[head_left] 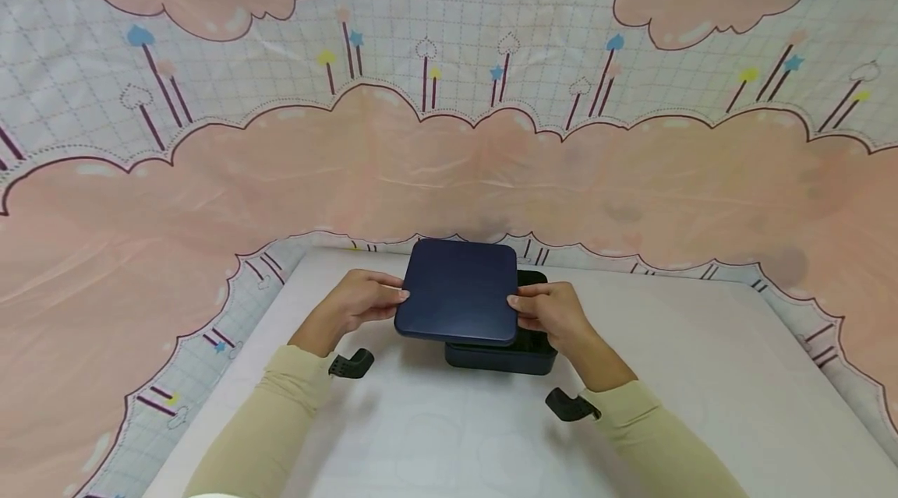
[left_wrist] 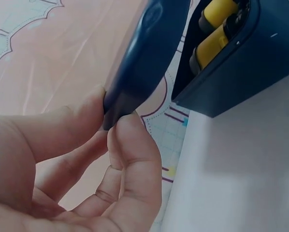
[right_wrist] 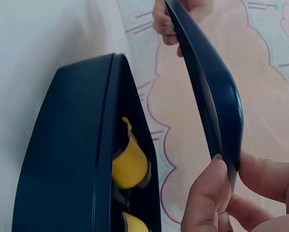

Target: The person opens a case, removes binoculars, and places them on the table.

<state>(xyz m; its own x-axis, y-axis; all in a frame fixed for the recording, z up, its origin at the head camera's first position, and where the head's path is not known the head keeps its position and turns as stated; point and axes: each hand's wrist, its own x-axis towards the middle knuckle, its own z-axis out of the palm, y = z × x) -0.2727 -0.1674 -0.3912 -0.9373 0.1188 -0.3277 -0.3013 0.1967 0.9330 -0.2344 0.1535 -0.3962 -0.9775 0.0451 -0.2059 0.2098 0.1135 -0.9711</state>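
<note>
My left hand (head_left: 358, 299) and right hand (head_left: 559, 311) hold a dark blue lid (head_left: 459, 291) up off an open box (head_left: 500, 360).
Nearest me are my beige sleeves (head_left: 277, 404), with a small black device (head_left: 352, 363) at each wrist; beyond them, my left hand pinches the lid's left edge between thumb and fingers, and my right hand pinches the opposite edge the same way, so that it hangs between my hands, overlapping the box's left part from above without touching it, while the box, also dark blue, sits on the white counter (head_left: 421, 443) with at least two yellow pieces (left_wrist: 213, 47) inside, their kind unclear to me, and behind everything rises a cloth (head_left: 491, 178) printed with pink clouds over a pale grid.
</note>
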